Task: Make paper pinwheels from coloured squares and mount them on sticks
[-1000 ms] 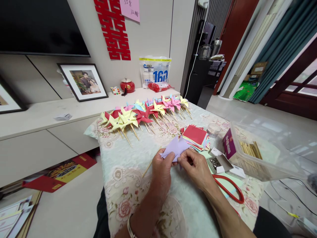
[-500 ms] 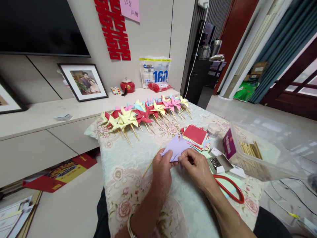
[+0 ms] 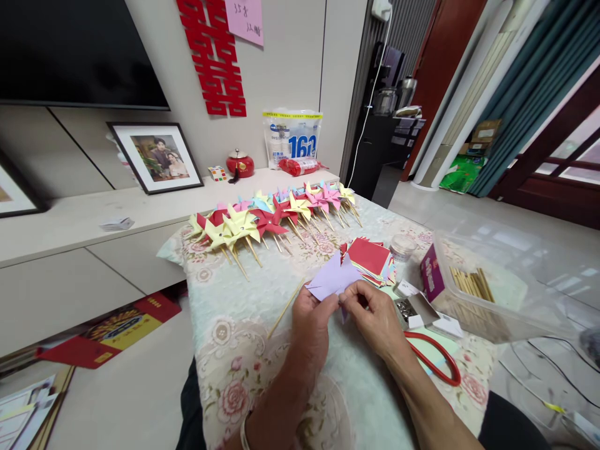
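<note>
Both hands hold a purple sheet of paper (image 3: 332, 275) with cut, partly lifted corners above the table. My left hand (image 3: 313, 322) is closed around its left side, the thumb pressed near the lower middle edge. My right hand (image 3: 375, 312) pinches the paper's lower right part, its fingertips touching close to the left thumb; whether a small pin is between them I cannot make out. A thin wooden stick (image 3: 285, 309) lies on the tablecloth left of my left hand. Just beyond the hands sits a stack of coloured paper squares (image 3: 370, 255), red on top.
Finished paper pinwheels (image 3: 269, 220) on sticks fill the far side of the table. At right are a small open box of metal pins (image 3: 415, 310), red-handled scissors (image 3: 438, 359), a round clear container (image 3: 403, 245) and a clear plastic bin (image 3: 497, 315) with sticks.
My left thumb has slid right, from the paper's face to beside my right fingertips. The purple sheet now shows more of its surface. The view has shifted slightly.
</note>
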The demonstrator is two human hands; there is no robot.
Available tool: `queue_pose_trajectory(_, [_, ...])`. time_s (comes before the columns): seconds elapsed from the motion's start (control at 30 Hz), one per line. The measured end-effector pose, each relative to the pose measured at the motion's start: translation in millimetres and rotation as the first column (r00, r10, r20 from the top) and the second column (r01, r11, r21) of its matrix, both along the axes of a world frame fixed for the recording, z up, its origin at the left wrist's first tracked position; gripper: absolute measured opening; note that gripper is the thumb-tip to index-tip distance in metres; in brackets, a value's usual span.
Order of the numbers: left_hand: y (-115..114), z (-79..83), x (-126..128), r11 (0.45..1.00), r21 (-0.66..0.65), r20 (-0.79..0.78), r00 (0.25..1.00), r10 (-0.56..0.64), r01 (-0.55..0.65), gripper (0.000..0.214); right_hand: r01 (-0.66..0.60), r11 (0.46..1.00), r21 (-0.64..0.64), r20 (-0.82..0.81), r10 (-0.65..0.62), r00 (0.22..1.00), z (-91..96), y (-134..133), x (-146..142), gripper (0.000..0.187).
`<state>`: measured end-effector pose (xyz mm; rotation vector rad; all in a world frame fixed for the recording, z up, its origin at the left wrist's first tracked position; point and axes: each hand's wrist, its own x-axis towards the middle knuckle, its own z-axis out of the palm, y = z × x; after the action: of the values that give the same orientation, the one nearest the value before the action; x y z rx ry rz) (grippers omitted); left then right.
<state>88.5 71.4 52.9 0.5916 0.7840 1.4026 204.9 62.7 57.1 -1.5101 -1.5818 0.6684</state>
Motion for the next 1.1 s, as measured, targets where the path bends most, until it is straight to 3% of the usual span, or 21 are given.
queue_pose_trajectory(0.23, [1,-2.6,2,0.998,0.050,0.027,0.999,-0.031,0.030,0.038,0.006,1.000,-0.005,0.004,-0.006,1.000,1.3,0,0,0.023])
queue_pose_trajectory(0.7, [-2,1.1,-2,0.999,-0.032,0.034,0.999,0.006,-0.005,0.015,-0.003,1.000,-0.028,-0.019,0.003,1.000,-0.1,1,0,0.025])
queue_pose_trajectory(0.9, [3,-1.7,-7,0.997,-0.082,0.043,0.999,0.003,0.001,0.037,-0.032,0.999,-0.010,-0.059,0.032,0.998,-0.9,0,-1,0.026])
queue_pose_trajectory(1.1, [13,-3.9,-16,0.990,-0.127,0.056,0.996,0.067,-0.059,0.046,-0.016,0.993,0.118,-0.096,0.028,0.995,0.2,-2,1,0.023])
